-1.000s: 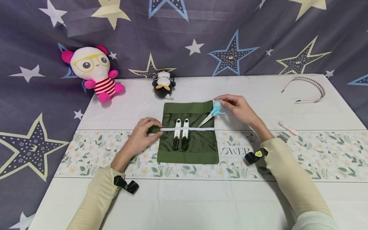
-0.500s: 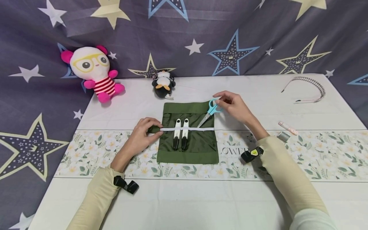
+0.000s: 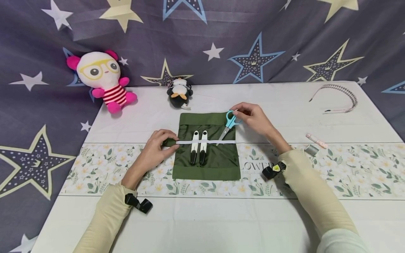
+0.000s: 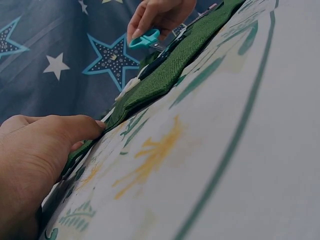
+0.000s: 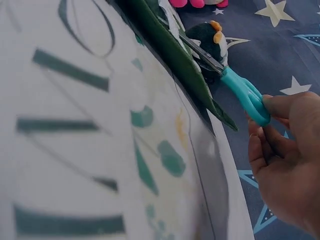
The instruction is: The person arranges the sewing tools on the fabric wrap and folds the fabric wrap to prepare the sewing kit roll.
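Note:
A green fabric tool roll (image 3: 218, 158) lies unrolled, crossed by a white elastic band (image 3: 226, 142). Two white-and-black tools (image 3: 195, 149), slim and side by side, are tucked under that band. My left hand (image 3: 158, 147) holds the roll's left edge at a green tab (image 3: 169, 142), thumb and forefinger to either side of it. In my right hand (image 3: 253, 117), thumb and fingers pinch turquoise-handled scissors (image 3: 232, 119) by a finger loop. Their blades (image 5: 202, 52) slant down and left, tips right at the band, right of the two tools.
A plush panda (image 3: 104, 80) and a small penguin toy (image 3: 180, 93) sit at the back. Toward the right lie a headband (image 3: 351, 96), a grey thread spool (image 3: 312, 150) and a pale pink tube-like item (image 3: 317, 141). A star-patterned curtain (image 3: 240, 21) hangs behind the table.
My right hand has moved left with the scissors, bringing their tips down to the elastic band. The left hand has stayed at the roll's edge.

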A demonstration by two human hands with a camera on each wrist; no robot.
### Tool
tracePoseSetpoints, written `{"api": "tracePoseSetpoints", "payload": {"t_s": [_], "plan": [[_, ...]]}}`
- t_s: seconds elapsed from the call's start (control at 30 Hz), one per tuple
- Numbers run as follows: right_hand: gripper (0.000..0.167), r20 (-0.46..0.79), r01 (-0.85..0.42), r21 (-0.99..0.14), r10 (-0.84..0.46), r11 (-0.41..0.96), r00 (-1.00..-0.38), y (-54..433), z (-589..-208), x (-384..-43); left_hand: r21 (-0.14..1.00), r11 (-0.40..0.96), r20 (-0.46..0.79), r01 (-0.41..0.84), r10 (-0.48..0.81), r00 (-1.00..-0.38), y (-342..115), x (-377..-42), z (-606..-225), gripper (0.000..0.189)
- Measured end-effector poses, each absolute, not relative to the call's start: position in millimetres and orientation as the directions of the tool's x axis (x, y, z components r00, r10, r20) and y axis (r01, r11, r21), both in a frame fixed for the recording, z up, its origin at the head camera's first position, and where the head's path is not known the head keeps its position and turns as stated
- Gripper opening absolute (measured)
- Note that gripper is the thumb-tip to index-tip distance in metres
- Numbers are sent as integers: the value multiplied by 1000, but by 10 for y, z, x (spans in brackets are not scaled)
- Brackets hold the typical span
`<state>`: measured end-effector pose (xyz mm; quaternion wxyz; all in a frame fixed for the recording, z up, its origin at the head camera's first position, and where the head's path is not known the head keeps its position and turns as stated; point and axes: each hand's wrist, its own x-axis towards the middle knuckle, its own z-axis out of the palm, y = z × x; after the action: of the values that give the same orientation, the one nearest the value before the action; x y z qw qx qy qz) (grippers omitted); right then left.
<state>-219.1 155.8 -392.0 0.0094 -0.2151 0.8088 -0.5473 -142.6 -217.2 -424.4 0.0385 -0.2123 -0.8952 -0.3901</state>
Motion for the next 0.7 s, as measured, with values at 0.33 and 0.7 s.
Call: {"api": "tracePoseSetpoints", "payload": {"t_s": [0.33, 0.7], "plan": [[24, 163, -313, -881, -393, 355, -905, 1456, -3919, -2176, 686, 608, 221, 399, 348, -911, -2174, -1423, -4249, 20], [26, 149, -318, -871, -415, 374, -897, 1374, -3927, -2184, 684, 608, 225, 403, 350, -910, -2181, -1434, -4253, 21]]}}
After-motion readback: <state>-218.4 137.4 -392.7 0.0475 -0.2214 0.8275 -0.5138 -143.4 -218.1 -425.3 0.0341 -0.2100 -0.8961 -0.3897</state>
